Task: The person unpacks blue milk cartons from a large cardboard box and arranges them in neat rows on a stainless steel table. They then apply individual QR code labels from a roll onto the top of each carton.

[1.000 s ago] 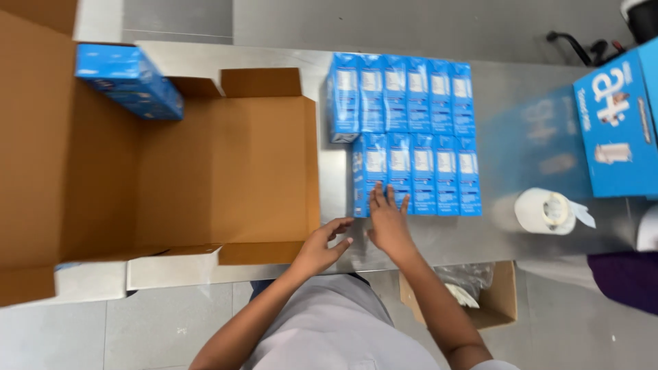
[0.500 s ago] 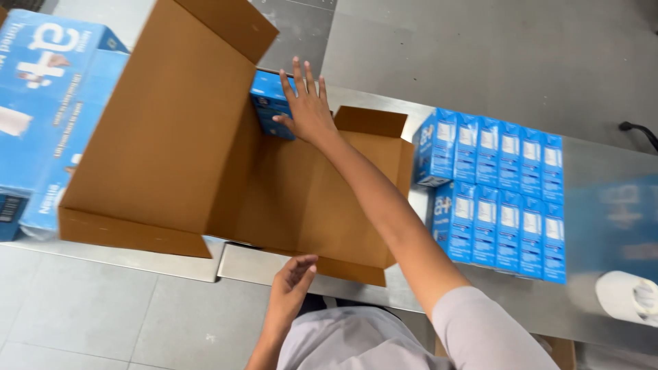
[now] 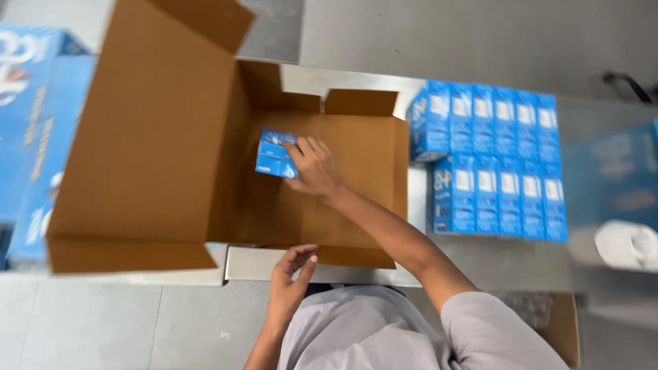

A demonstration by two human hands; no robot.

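Right hand point(image 3: 314, 168) — reaching into the open cardboard carton point(image 3: 356, 205), fingers closed around a small blue box point(image 3: 275, 154) held at the carton's back-left, just beside the upright flap point(image 3: 147, 130). Whether the box rests on the carton floor or hangs just above it cannot be told. Left hand point(image 3: 291, 270) — empty, fingers loosely curled, at the carton's near edge without gripping it. To the right, on the steel table point(image 3: 500, 264), two rows of matching blue boxes point(image 3: 493, 161) stand packed together; a white roll point(image 3: 627, 243) lies at far right. Risk, as a judgement: with the carton unsteadied, pressing the box against the wall could shift the carton or leave the box skewed.
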